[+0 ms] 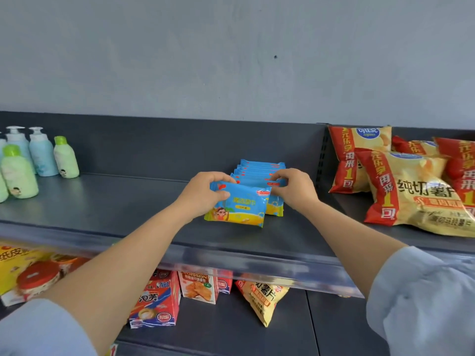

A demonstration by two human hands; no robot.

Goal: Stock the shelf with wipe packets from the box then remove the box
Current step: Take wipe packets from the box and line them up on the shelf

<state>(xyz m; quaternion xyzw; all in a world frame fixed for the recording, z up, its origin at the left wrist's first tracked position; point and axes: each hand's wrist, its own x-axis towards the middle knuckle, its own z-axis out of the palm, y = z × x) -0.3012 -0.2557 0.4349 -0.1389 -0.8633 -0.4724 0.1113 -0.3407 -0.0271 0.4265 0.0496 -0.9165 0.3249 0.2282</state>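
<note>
Gripping front packet (237, 208) in left hand (205, 194), pinching top of row (259, 167) behind with right hand (293, 188); "NBA" on carton (154, 301) below.

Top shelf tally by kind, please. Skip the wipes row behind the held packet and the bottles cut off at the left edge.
Pump bottles: 2
Green-capped bottles: 2
Chip bags: 4
Wipe packet gripped by the left hand: 1
Total: 9
The right hand pinches the skipped wipes row.
</note>
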